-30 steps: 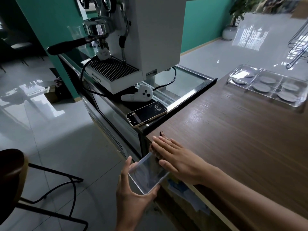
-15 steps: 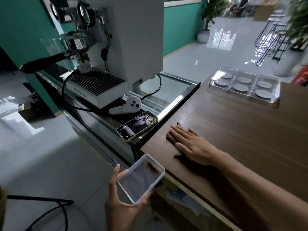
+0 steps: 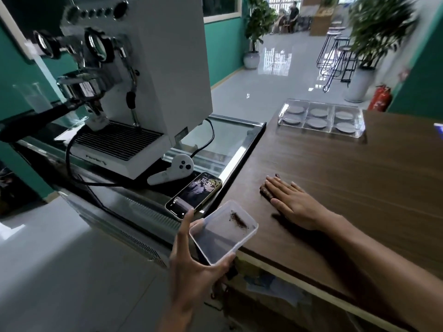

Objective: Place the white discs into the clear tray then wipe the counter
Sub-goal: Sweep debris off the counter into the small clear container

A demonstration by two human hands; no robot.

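The clear tray (image 3: 360,125) sits at the far end of the wooden counter (image 3: 359,188), with several white discs (image 3: 317,122) lying in its compartments. My right hand (image 3: 291,202) lies flat on the counter near its left edge, fingers straight, with dark crumbs (image 3: 277,175) by the fingertips. My left hand (image 3: 191,257) grips a small clear plastic lid (image 3: 223,230) just below the counter's front corner. A streak of brown crumbs lies in the lid.
A white espresso machine (image 3: 143,75) stands to the left on a lower glass-topped unit, with a phone (image 3: 194,194) and a white controller (image 3: 172,170) beside the counter edge. Stools, potted plants and a red fire extinguisher (image 3: 381,98) stand beyond.
My right hand has slid away from the counter's front edge, further onto the counter. The lid in my left hand now shows crumbs. My head has tilted up.
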